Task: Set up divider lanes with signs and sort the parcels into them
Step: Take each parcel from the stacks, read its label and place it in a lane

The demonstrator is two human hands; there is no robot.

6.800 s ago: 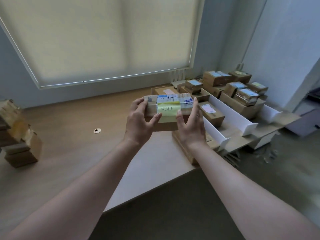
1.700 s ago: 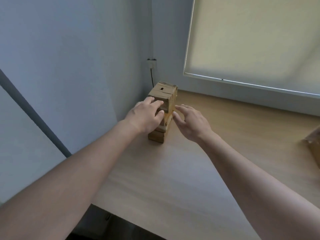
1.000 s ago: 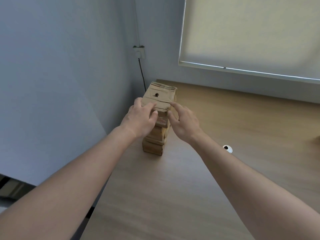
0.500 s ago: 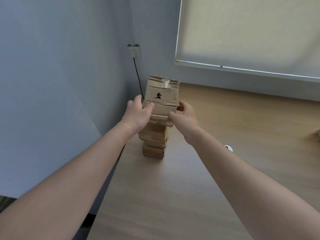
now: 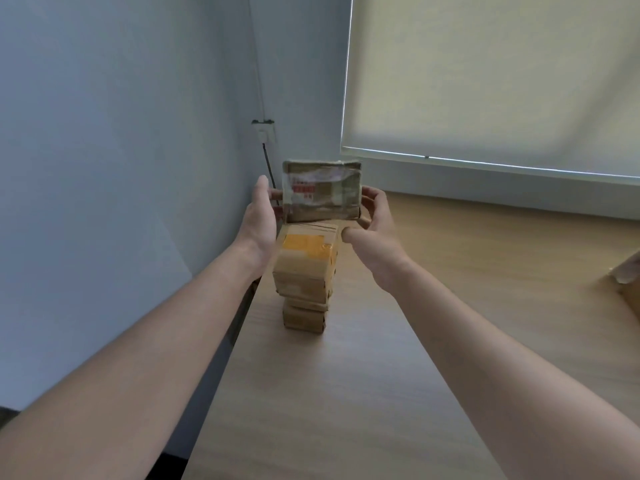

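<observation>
On the left, a grey wall carries a wall socket with a dark cable running down. The left hand presses its straightened fingers and palm against the left end of a taped cardboard parcel, lifted just above a stack of parcels on the wooden table. The right hand grips the parcel's right end with curled fingers. A roller blind covers the window at right.
</observation>
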